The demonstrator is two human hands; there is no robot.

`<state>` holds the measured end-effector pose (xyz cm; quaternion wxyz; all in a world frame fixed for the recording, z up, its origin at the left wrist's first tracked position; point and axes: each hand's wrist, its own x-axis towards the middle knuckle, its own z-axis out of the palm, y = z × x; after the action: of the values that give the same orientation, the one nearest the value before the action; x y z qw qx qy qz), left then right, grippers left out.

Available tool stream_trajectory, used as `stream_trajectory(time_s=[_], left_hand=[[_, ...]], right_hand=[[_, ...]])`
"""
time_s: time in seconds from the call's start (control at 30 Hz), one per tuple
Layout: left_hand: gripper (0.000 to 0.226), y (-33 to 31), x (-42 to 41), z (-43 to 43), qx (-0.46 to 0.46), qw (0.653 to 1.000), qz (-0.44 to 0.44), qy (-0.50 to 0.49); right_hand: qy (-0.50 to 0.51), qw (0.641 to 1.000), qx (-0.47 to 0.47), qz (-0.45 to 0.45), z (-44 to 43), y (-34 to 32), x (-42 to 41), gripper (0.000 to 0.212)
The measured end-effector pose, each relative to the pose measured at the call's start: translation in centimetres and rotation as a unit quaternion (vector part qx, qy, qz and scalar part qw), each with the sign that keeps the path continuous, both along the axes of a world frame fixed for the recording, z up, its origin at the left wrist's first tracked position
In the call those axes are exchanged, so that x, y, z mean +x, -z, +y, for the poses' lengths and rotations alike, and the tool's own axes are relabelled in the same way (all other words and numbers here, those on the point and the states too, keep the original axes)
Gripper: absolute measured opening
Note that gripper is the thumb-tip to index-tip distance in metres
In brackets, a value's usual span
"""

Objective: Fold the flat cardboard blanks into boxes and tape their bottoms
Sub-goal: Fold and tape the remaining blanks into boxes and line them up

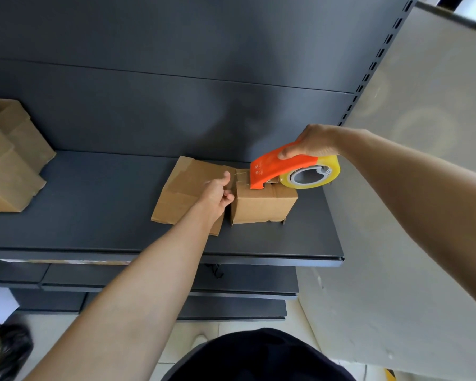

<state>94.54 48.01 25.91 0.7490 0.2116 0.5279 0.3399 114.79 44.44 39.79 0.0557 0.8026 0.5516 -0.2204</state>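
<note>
Both arms out: R hand (pixel 311 144) grips tape dispenser (pixel 283 169) on box (pixel 261 206), L hand (pixel 217 192) pinches flap.

One small folded box (pixel 263 206) sits on the shelf (pixel 99 204), one stack of flat blanks (pixel 182 193) beside it. Two finished boxes (pixel 14 158) at left. One orange tape dispenser (pixel 291 169), two hands (pixel 217 193) working.

Before me a dark grey shelf (pixel 99 215); at my seven o'clock, a black bag (pixel 3 350) on the floor.
</note>
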Motion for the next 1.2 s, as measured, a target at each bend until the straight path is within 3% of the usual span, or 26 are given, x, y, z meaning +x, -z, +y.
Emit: stream_trajectory(time_s=[0.1, 0.2, 0.33, 0.57, 0.93, 1.07, 1.2], left_hand=[[0.017, 0.2, -0.1, 0.1, 0.015, 0.997, 0.049, 0.055], [0.025, 0.6, -0.1, 0.4, 0.013, 0.992, 0.085, 0.09], [0.052, 0.9, -0.5, 0.9, -0.005, 0.99, 0.077, 0.12], [0.037, 0.3, -0.8, 1.5, -0.033, 0.978, 0.081, 0.189], [0.049, -0.5, -0.1, 1.3, 0.031, 0.962, 0.197, 0.186], [0.061, -0.1, 0.0, 0.3, 0.0, 0.952, 0.218, 0.214], [0.053, -0.1, 0.6, 0.4, -0.036, 0.96, 0.197, 0.194]], right_hand=[[0.001, 1.0, 0.0, -0.002, 0.1, 0.0, -0.1, 0.065], [0.006, 1.0, 0.008, 0.004, 0.1, 0.1, 0.0, 0.065], [0.016, 0.999, 0.024, 0.031, -0.1, 0.3, 0.2, 0.059], [0.019, 0.996, 0.054, 0.063, 0.0, 0.4, -0.1, 0.048], [0.034, 0.994, 0.07, 0.08, 0.0, 0.7, -0.1, 0.052], [0.039, 0.993, 0.07, 0.087, -0.3, 0.6, -0.2, 0.05], [0.04, 0.993, 0.072, 0.087, -0.3, 0.6, -0.5, 0.049]])
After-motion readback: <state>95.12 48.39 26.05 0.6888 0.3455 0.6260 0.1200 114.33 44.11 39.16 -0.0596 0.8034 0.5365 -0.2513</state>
